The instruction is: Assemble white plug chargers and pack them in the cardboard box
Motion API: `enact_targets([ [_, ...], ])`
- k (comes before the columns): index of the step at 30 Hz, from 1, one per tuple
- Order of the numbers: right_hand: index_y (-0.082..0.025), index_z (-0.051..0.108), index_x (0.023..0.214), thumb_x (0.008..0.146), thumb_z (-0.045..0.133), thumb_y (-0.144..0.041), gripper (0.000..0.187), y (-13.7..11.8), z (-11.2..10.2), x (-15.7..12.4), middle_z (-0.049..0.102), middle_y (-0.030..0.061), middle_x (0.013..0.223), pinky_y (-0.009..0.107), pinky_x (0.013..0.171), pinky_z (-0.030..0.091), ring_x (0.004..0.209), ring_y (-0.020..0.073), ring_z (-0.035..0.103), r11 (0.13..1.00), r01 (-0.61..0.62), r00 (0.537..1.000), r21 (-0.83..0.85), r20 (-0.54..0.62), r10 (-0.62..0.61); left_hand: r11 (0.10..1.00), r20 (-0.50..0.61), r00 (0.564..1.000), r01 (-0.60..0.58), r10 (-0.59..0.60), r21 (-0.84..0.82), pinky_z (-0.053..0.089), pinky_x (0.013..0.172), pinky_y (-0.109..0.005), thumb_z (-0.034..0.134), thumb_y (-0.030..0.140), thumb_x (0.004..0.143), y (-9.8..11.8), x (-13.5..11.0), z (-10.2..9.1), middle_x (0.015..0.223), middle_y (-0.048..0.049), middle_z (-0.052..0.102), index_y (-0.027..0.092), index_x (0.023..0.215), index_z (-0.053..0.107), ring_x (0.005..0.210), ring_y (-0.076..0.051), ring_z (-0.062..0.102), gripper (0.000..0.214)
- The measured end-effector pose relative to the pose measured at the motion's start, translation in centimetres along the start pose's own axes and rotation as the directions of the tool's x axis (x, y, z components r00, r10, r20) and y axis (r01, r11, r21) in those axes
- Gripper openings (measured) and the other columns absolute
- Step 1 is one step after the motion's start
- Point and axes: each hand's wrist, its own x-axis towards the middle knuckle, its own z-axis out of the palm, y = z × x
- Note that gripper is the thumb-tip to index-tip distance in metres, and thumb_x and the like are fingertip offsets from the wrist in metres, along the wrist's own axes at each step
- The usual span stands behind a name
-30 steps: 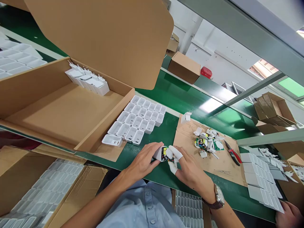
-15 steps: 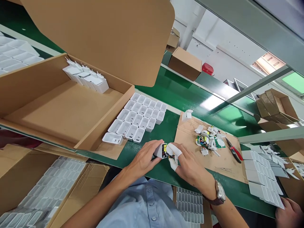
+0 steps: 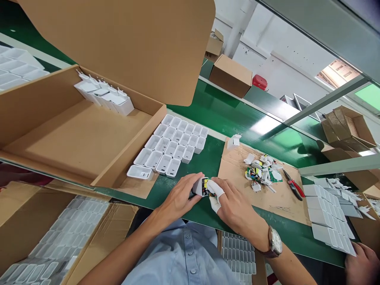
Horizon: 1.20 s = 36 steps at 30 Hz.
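Note:
My left hand (image 3: 179, 196) is closed around a white plastic charger housing (image 3: 198, 187), its mouth turned to the right. At that mouth sits a circuit board with yellow and black parts (image 3: 205, 185), seemingly partly inside. My right hand (image 3: 237, 204), with white covers on the thumb and fingertip, pinches the board's outer end; the fingers hide much of it. To the left stand rows of white housings (image 3: 170, 148), open side up. On a cardboard sheet (image 3: 237, 186) at the right lies a pile of circuit boards and white parts (image 3: 261, 172).
Red-handled pliers (image 3: 293, 185) and tweezers (image 3: 281, 208) lie on the cardboard. A big open carton (image 3: 118, 158) with several finished-looking units (image 3: 103, 94) takes up the left. White units (image 3: 328, 215) stack at the right, near another person's hand (image 3: 362, 263). Boxes of housings (image 3: 69, 227) sit below the bench.
My right fingers have moved slightly left, closer to the housing's mouth, and cover more of the board. My left hand keeps its hold. The whole view has shifted a little.

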Motion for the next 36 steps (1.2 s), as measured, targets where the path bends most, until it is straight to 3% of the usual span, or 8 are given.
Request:
enact_targets([
  [8, -0.015, 0.049, 0.143, 0.086, 0.055, -0.001, 0.06, 1.3, -0.1, -0.1, 0.061, 0.0219, 0.143, 0.054, 0.091, 0.066, 0.122, 0.0366, 0.065, 0.992, 0.003, 0.997, 0.124, 0.077, -0.013, 1.0, 0.006, 1.0, 0.019, -0.02, 0.023, 0.056, 0.113, -0.05, 0.063, 0.021, 0.101, -0.1, 0.0, 0.1, 0.147, -0.0135, 0.065, 0.028, 0.16, 0.038, 0.135, -0.03, 0.064, 0.065],
  [13, -0.02, 0.033, 0.159, 0.096, 0.054, -0.007, 0.068, 1.6, -0.2, 0.2, 0.061, 0.0199, 0.143, 0.053, 0.093, 0.066, 0.126, 0.0349, 0.065, 0.981, -0.009, 0.998, 0.196, 0.068, -0.004, 1.0, 0.001, 1.0, 0.017, -0.017, 0.008, 0.054, 0.115, -0.051, 0.064, 0.02, 0.099, -0.1, -0.1, 0.2, 0.149, -0.0136, 0.064, 0.028, 0.161, 0.037, 0.137, -0.031, 0.063, 0.068],
  [17, -0.018, 0.024, 0.164, 0.094, 0.052, -0.003, 0.077, 1.8, 0.3, 0.1, 0.059, 0.0212, 0.145, 0.055, 0.095, 0.066, 0.127, 0.0361, 0.064, 0.978, -0.003, 0.998, 0.208, 0.06, -0.01, 1.0, 0.007, 1.0, 0.027, -0.027, 0.006, 0.053, 0.117, -0.052, 0.065, 0.019, 0.099, -0.2, -0.1, 0.2, 0.151, -0.0134, 0.063, 0.028, 0.161, 0.036, 0.139, -0.03, 0.061, 0.069],
  [25, -0.017, 0.027, 0.164, 0.095, 0.05, -0.003, 0.074, 1.3, 1.1, -0.4, 0.061, 0.0221, 0.144, 0.055, 0.094, 0.066, 0.123, 0.036, 0.066, 0.987, 0.012, 1.0, 0.161, 0.014, -0.015, 1.0, 0.011, 1.0, 0.005, -0.005, 0.008, 0.053, 0.116, -0.052, 0.063, 0.015, 0.1, 0.0, -0.1, 0.2, 0.15, -0.014, 0.063, 0.028, 0.162, 0.031, 0.139, -0.03, 0.061, 0.071],
  [36, -0.021, 0.024, 0.168, 0.101, 0.053, -0.008, 0.074, 1.4, 1.8, -1.6, 0.063, 0.0202, 0.145, 0.053, 0.096, 0.066, 0.127, 0.0333, 0.066, 0.964, -0.002, 0.997, 0.265, -0.074, 0.022, 1.0, 0.01, 1.0, 0.003, -0.003, -0.009, 0.054, 0.117, -0.05, 0.063, 0.014, 0.099, 0.2, -0.1, 0.1, 0.149, -0.0123, 0.063, 0.028, 0.16, 0.038, 0.139, -0.029, 0.062, 0.067],
])
